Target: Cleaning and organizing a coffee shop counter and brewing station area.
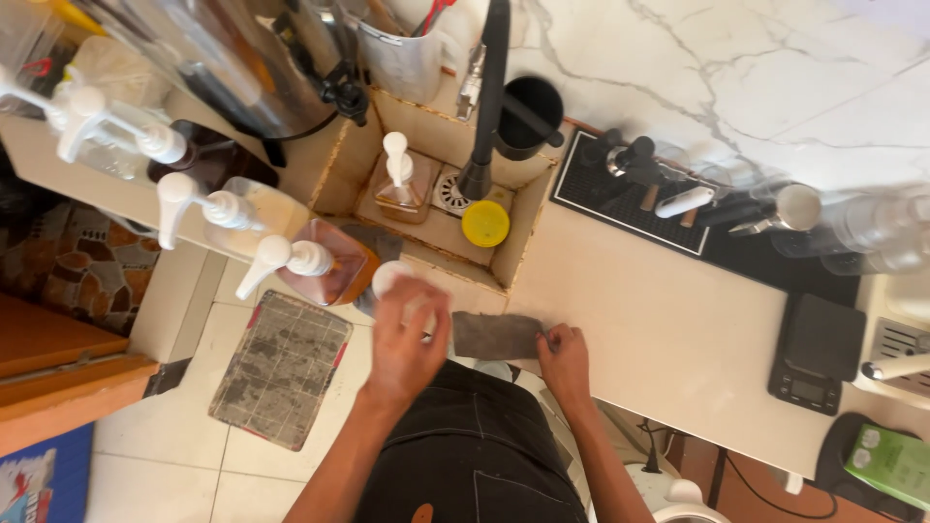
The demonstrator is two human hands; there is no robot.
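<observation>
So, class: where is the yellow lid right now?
In the head view, the yellow lid lies in the small sunken sink, just right of the black tap's base and the drain.

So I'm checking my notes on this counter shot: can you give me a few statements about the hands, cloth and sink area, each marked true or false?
1. The right hand pinches the dark grey cloth. True.
2. The left hand rests on the black digital scale. False: it is on a small white round object, apart from the scale.
3. A round yellow lid lies in the small sink. True.
4. The tall faucet is white. False: it is black.
</observation>
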